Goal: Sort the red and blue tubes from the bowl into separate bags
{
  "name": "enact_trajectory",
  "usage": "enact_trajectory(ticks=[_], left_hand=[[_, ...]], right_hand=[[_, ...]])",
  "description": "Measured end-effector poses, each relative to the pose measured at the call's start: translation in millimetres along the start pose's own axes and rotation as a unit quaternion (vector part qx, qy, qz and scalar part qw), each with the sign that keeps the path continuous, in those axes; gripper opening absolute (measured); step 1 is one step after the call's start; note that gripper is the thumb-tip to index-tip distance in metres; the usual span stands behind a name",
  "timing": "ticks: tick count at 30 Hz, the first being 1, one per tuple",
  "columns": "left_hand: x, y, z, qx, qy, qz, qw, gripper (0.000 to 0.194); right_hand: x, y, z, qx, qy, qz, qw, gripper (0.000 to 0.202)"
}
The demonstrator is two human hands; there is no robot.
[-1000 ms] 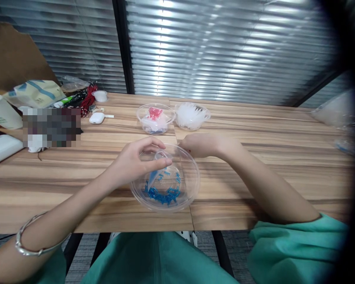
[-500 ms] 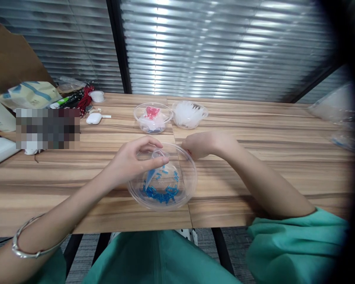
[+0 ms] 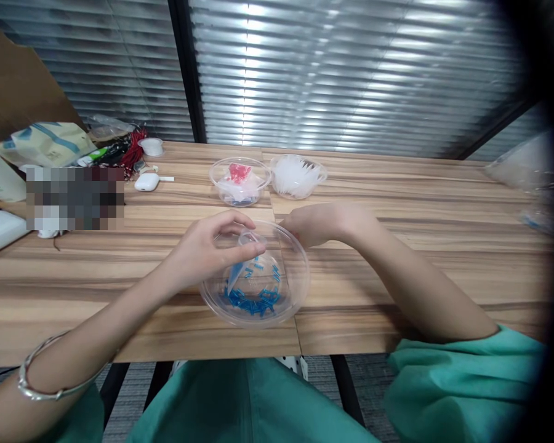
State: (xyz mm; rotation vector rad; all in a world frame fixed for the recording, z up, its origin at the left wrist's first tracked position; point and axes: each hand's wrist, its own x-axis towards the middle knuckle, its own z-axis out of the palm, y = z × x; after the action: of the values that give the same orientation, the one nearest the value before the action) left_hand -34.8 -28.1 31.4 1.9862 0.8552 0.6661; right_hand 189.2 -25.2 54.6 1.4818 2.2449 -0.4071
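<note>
A small clear plastic bag [image 3: 234,275] slants down inside a wide, round, clear plastic bowl [image 3: 297,277] on the striped wood-grain table [image 3: 346,301]. The left hand [image 3: 200,252] has it near its upper end, thumb and fingers closed around the plastic. Short, shiny blue tube-shaped pieces [image 3: 253,304] already lie loose in the bowl, most in a curved band along the near side of its floor and a few scattered farther up. Blue also shows at the bag, so its emptying looks well along but perhaps unfinished; whether that colour is inside or behind the plastic, I cannot tell. The right hand [image 3: 321,224] is at the bowl's far right rim, its fingers curled out of sight, so its grip cannot be told. Beyond stand a clear round tub holding a red packet [image 3: 239,173] and a clear container of white pieces [image 3: 295,177], both apart from the bowl
</note>
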Motion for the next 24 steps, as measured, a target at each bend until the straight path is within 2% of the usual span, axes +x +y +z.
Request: enact_trajectory(ticks=[8, 18, 24], left_hand=[[0.9, -2.0, 0.8, -0.016, -0.004, -0.001, 1.000, 0.035], [0.6, -5.8, -0.3, -0.024, -0.008, 0.002, 1.000, 0.038], [0.6, -4.1, -0.6, -0.019, -0.012, -0.003, 1.000, 0.035]], right_hand=[[8.4, 2.4, 8.9, -0.002, 0.020, -0.013, 1.000, 0.015], [3.1, -6.9, 3.1, -0.005, 0.024, 0.000, 1.000, 0.015], [10.2, -5.2, 5.2, 0.010, 0.032, -0.025, 0.999, 0.019]])
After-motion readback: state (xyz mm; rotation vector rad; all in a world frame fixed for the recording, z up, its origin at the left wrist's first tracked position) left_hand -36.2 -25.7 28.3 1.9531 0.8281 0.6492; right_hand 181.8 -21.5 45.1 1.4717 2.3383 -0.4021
